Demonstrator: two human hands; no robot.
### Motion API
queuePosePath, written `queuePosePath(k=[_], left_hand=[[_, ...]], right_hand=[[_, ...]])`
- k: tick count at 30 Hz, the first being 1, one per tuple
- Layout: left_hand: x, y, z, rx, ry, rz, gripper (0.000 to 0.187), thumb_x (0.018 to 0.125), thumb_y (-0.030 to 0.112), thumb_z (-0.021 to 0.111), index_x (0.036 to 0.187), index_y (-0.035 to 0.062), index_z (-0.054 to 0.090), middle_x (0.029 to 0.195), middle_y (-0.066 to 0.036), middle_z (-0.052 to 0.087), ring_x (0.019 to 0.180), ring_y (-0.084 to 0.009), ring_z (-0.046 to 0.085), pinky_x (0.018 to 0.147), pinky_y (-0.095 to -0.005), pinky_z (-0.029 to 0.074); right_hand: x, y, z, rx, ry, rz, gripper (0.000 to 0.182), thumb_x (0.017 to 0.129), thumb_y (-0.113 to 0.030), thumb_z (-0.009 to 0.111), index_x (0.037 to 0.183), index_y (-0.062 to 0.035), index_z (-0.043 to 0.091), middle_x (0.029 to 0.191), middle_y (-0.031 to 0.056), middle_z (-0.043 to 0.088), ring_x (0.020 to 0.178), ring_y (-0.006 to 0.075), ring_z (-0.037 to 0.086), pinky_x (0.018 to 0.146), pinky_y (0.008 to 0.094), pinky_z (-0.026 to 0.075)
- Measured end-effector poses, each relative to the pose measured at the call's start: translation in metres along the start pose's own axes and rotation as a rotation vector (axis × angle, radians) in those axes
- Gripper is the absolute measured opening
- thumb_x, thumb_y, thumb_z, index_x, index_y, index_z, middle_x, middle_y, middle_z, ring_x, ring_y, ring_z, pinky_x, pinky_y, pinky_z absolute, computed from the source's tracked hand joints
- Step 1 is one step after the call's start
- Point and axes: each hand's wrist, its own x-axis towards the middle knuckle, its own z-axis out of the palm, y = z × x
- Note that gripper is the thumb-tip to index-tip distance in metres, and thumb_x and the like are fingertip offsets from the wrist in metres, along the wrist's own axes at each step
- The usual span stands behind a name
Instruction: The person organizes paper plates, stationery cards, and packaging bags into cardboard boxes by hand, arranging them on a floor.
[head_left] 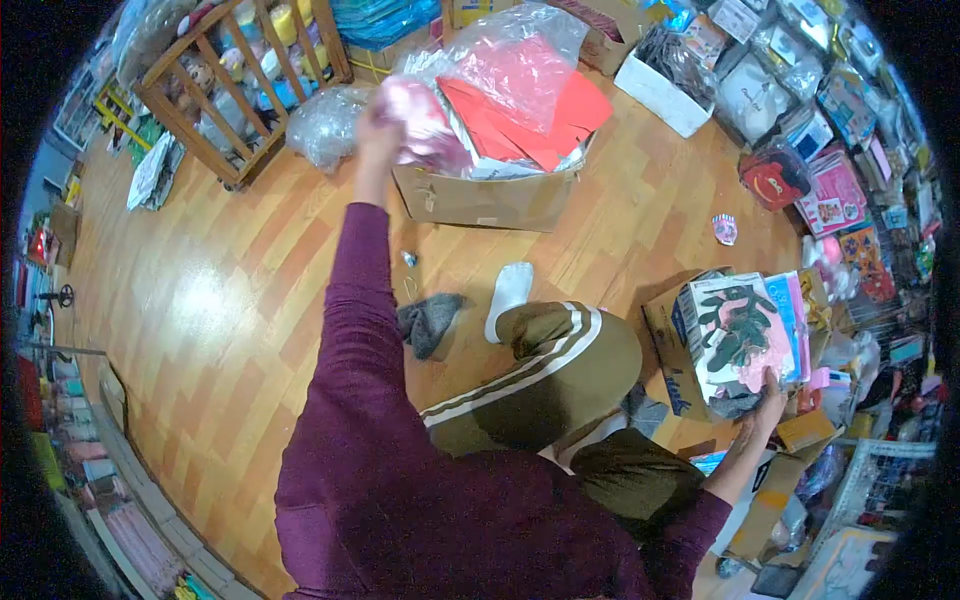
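My left hand [380,132], smeared by motion, is closed on a shiny pink crumpled piece [430,125], perhaps foil or plastic, at the left end of an open cardboard box [485,203]. Red sheets [525,110] and clear plastic wrap [505,50] fill that box. On the right, my right hand [762,405] rests at the near edge of a smaller packed carton [672,345], against a soft pink piece [765,368]; its fingers are mostly hidden. A dark green, leaf-shaped piece [738,325] lies over white packaging beside that hand.
A grey cloth [430,325] and a small trinket [409,258] lie on the wooden floor near my foot. A wooden crib-like frame [215,100] holds plush toys at the upper left. Packaged goods [840,190] crowd the right side. A white box [665,95] stands behind.
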Motion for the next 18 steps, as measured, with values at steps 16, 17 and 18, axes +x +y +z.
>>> queuePosePath(k=[16,17,18], left_hand=[[0.029,0.115,-0.116,-1.071,-0.042,0.244,0.034,0.077,-0.006,0.048,0.110,0.0015,0.043,0.104,-0.012,0.053,0.091,-0.0239,0.055,0.077,-0.0363,0.047],[0.022,0.115,-0.107,-1.052,-0.065,0.204,0.037,0.076,-0.006,0.046,0.112,0.0020,0.042,0.106,-0.012,0.052,0.093,-0.0240,0.054,0.078,-0.0367,0.047],[0.022,0.108,-0.098,-1.032,-0.109,0.257,0.039,0.075,-0.008,0.044,0.113,0.0020,0.042,0.108,-0.013,0.051,0.095,-0.0240,0.053,0.079,-0.0375,0.046]], right_hand=[[0.021,0.010,-0.019,-0.096,0.001,-0.054,0.030,0.074,-0.005,0.059,0.100,0.0055,0.050,0.094,0.0097,0.054,0.079,0.0181,0.053,0.072,0.0305,0.042],[0.017,0.007,-0.013,-0.097,0.002,-0.056,0.030,0.074,-0.005,0.059,0.100,0.0055,0.050,0.094,0.0097,0.054,0.079,0.0181,0.053,0.072,0.0305,0.042],[0.008,0.002,-0.002,-0.068,0.043,-0.047,0.030,0.074,-0.006,0.058,0.100,0.0060,0.050,0.094,0.0104,0.054,0.079,0.0179,0.053,0.072,0.0305,0.042]])
